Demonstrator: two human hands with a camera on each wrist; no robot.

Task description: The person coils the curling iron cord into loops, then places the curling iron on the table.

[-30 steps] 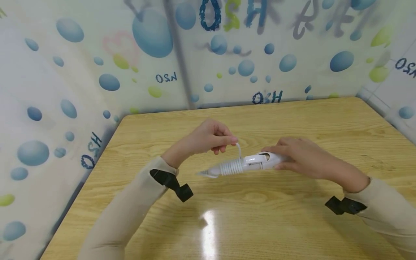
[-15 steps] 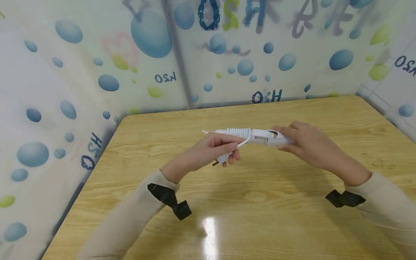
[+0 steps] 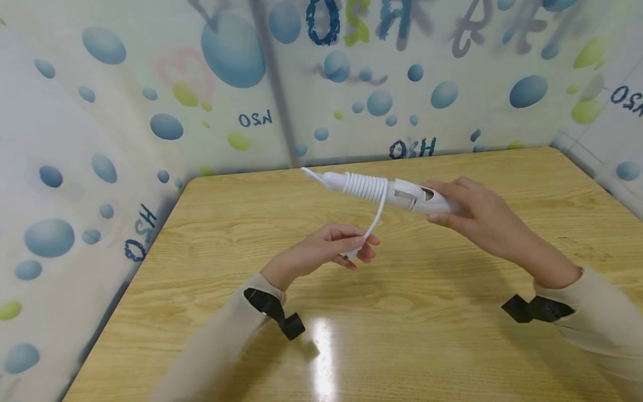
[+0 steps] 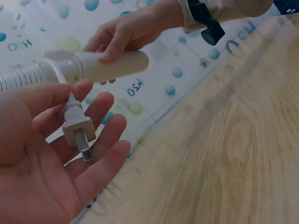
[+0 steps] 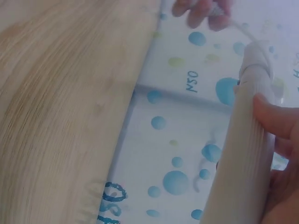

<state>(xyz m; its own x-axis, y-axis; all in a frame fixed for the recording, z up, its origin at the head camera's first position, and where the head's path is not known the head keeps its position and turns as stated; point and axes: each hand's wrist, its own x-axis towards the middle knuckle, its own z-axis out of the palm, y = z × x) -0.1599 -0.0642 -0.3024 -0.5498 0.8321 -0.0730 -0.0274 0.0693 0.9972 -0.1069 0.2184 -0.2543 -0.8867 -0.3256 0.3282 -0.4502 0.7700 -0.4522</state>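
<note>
A white wand-shaped electric appliance (image 3: 417, 198) is held in the air above the table, tilted with its tapered end to the upper left. Its white power cord (image 3: 378, 216) is coiled in several close turns round the body, and a short free length hangs from the last turn. My right hand (image 3: 487, 218) grips the smooth, thick end from the right. Below the coil, my left hand (image 3: 321, 248) pinches the cord between thumb and index finger. In the left wrist view the two-pronged plug (image 4: 79, 127) sits just past that pinch, in front of the other, loosely bent fingers.
Both hands are above a wood-grain table (image 3: 427, 335). Its far edge meets a wall (image 3: 301, 111) printed with blue and green bubbles, with another such wall along the left. Each sleeve carries a black wrist strap.
The left hand has passed from above the appliance round to its near side and below, taking the cord with it. The appliance has risen toward the far edge, its tapered end tilting up.
</note>
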